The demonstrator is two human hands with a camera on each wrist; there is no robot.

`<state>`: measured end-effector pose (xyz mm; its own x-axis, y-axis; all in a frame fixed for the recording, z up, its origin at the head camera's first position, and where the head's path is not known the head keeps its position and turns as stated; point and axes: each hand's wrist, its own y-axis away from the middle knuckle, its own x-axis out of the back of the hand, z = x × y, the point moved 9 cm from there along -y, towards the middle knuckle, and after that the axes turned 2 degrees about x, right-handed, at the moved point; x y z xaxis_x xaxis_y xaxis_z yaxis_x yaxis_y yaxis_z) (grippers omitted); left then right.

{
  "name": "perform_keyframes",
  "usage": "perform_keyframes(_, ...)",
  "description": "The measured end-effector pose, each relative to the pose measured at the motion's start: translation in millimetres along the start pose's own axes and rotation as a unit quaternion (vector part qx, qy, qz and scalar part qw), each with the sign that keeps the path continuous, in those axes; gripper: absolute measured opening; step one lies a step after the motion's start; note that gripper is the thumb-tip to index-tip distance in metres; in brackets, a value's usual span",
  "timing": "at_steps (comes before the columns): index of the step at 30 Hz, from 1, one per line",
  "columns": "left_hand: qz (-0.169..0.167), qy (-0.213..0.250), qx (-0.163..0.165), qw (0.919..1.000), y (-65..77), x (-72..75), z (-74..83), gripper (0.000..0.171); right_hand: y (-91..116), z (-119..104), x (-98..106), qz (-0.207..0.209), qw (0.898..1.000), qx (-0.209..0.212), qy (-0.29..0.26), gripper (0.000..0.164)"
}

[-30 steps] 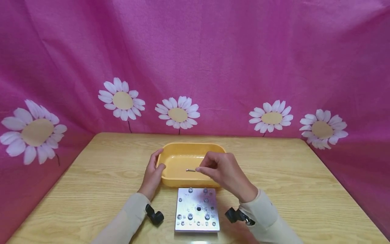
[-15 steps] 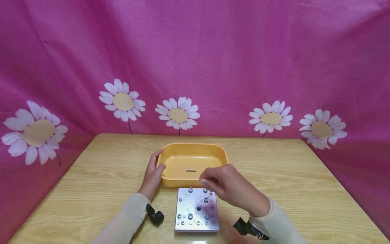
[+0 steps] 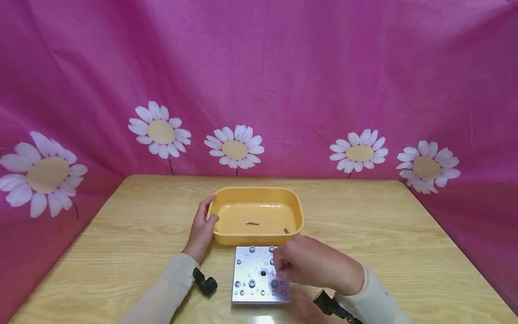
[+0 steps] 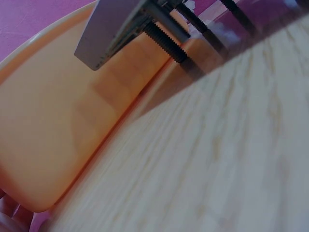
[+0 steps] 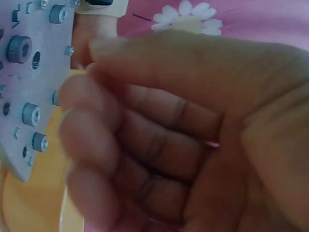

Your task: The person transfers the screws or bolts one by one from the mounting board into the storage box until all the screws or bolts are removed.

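My left hand [image 3: 201,234] grips the left end of the yellow tray [image 3: 251,240], thumb over the rim. Two small screws, one on the left [image 3: 252,223] and one on the right [image 3: 287,231], lie in the tray. In front of it stands a metal plate [image 3: 252,265] with several socket-head screws; threaded shafts [image 4: 164,41] stick out below it in the left wrist view. My right hand [image 3: 319,266] is over the plate's right side. Its fingers are curled, thumb close to the index finger [image 5: 84,89]; nothing shows between them, but the contact is partly hidden.
Wood-grain table [image 3: 364,216] surrounds the tray and plate. A pink cloth [image 3: 299,81] with printed daisies hangs behind and at both sides. Dark wrist cameras, one on the left sleeve [image 3: 205,283] and one on the right [image 3: 329,306], hang close to the plate.
My right hand has moved from above the tray towards me, over the plate. The right-hand screw in the tray has come into view. My left hand keeps its grip on the tray.
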<state>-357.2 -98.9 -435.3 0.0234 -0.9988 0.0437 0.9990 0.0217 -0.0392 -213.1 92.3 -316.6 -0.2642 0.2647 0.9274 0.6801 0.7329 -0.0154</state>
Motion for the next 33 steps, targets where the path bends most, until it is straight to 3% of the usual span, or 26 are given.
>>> perform_keyframes(6,0.000,-0.018,0.021,0.9996,-0.1,1.3,-2.4,0.057,3,15,-15,-0.046,0.995,-0.078,0.041,0.022)
perform_keyframes(11,0.002,-0.035,0.030,0.9989,1.8,2.2,-6.1,0.057,6,20,-30,-0.092,0.988,-0.120,0.037,0.021)
perform_keyframes(21,-0.001,-0.015,0.016,0.9998,0.9,0.7,-3.3,0.056,3,14,-36,-0.088,0.990,-0.091,0.061,0.021)
perform_keyframes(33,-0.003,-0.001,0.010,0.9999,0.6,-0.9,-0.4,0.057,1,20,-44,-0.107,0.985,-0.108,0.077,0.017)
